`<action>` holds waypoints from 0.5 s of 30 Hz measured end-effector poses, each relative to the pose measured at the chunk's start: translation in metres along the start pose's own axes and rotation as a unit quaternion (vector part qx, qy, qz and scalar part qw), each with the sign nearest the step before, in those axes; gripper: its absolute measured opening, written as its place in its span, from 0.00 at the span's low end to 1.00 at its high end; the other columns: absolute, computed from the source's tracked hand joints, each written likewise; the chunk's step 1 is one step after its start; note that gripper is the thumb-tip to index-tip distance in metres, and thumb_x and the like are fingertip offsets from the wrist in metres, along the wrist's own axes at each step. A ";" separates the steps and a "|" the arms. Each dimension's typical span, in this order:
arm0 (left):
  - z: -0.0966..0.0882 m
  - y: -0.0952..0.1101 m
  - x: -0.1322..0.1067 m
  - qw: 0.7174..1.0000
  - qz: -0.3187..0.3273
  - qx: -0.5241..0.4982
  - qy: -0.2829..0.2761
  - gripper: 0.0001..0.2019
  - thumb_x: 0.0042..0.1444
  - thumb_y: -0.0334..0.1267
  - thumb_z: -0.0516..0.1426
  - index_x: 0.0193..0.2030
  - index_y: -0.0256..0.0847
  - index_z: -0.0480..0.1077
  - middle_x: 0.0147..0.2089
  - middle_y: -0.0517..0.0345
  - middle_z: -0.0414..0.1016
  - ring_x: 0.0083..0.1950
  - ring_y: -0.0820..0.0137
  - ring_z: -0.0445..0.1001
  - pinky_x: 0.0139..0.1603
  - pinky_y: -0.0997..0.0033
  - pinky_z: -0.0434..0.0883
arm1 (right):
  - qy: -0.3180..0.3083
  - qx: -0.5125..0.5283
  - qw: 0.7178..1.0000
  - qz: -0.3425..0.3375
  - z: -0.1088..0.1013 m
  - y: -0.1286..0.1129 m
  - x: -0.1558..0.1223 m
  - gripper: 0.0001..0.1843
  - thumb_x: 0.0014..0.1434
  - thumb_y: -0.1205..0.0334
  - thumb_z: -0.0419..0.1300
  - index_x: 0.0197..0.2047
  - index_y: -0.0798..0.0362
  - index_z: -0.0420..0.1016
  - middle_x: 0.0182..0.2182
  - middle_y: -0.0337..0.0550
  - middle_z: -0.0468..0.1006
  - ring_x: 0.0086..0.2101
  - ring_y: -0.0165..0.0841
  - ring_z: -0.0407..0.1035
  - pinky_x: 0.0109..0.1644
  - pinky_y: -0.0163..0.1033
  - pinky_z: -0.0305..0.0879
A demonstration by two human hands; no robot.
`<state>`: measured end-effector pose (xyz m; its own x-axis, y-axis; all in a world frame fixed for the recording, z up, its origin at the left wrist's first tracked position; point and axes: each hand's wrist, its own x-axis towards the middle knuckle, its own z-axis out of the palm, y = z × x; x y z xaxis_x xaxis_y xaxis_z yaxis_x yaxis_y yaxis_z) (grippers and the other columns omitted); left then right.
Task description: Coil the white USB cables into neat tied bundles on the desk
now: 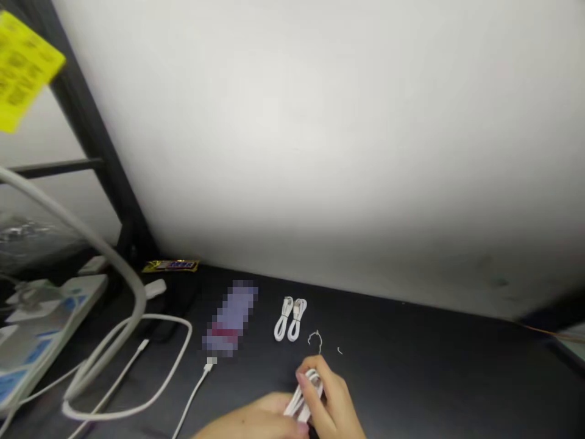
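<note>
At the bottom edge, my right hand (331, 399) has its fingers wrapped round a small coiled white cable (307, 390). My left hand (256, 422) comes in from the lower left, and its fingertips pinch the lower end of the same coil. Both hands are low over the black table (434, 372). Just beyond them lie a bent wire twist tie (315, 339) and a tiny second piece of wire (339, 350). Two more coiled white cables (290, 318) lie side by side further back.
A blurred purple object (231, 320) lies left of the coils. A loose white USB cable (201, 378) trails across the left of the table. A power strip (50, 314), a candy bar (170, 266), a black frame post (98, 146) and a yellow note (22, 67) are at left. A white wall (342, 152) stands behind.
</note>
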<state>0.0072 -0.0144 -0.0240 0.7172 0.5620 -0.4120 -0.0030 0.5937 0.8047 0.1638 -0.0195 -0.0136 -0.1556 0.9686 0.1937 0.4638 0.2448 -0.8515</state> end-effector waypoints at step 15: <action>-0.007 0.032 -0.002 0.970 -0.066 -0.236 -0.003 0.15 0.38 0.38 0.56 0.36 0.41 0.61 0.18 0.72 0.49 0.16 0.85 0.41 0.17 0.83 0.35 | 0.130 -0.325 0.937 -0.015 -0.022 0.035 0.028 0.06 0.59 0.62 0.54 0.33 0.51 0.71 0.32 0.46 0.72 0.35 0.41 0.63 0.38 0.46 0.58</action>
<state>0.0008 0.0073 -0.0005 0.7364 0.4617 -0.4944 -0.2288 0.8578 0.4603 0.1946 0.0167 -0.0274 0.0004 0.9180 0.3965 0.9091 0.1648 -0.3826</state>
